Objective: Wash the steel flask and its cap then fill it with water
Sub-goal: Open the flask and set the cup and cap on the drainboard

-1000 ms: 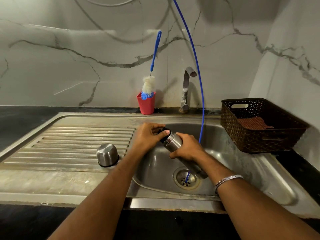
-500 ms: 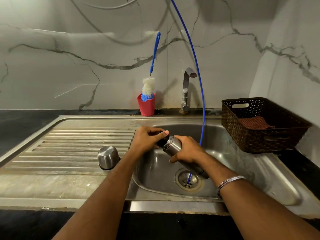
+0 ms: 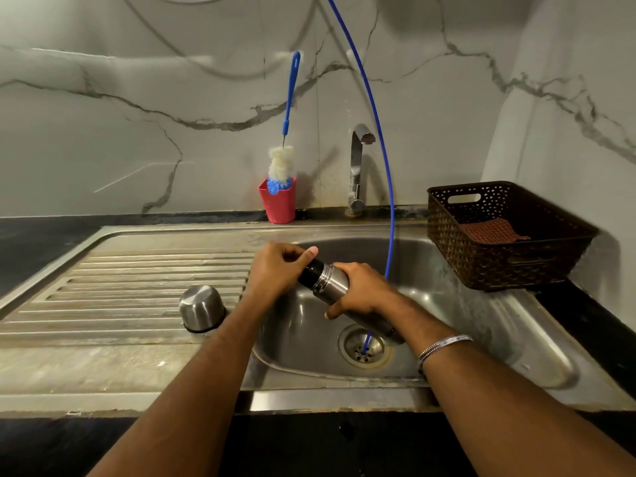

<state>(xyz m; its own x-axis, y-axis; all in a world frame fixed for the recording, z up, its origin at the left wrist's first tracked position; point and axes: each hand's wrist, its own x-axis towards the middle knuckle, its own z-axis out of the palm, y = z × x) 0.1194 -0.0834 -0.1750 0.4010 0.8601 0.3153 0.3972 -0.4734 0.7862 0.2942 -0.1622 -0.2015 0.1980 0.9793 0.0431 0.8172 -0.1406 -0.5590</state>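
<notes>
The steel flask (image 3: 332, 287) lies tilted over the sink basin (image 3: 430, 270), its mouth end pointing up and left. My right hand (image 3: 361, 290) grips its body. My left hand (image 3: 278, 266) curls round the black stopper (image 3: 309, 271) at the flask's neck, thumb on top. The flask's steel cup cap (image 3: 201, 307) stands upside down on the ribbed drainboard (image 3: 137, 280), left of my left forearm.
A tap (image 3: 358, 166) rises behind the basin. A thin blue hose (image 3: 385, 166) hangs from above down into the drain (image 3: 364, 346). A red cup (image 3: 278, 203) holds a blue-handled bottle brush (image 3: 287, 125). A dark brown basket (image 3: 506, 235) with a cloth stands at the right.
Both hands and the flask stay in nearly the same place over the basin. My left hand has shifted slightly round the black stopper. The cup cap has not moved.
</notes>
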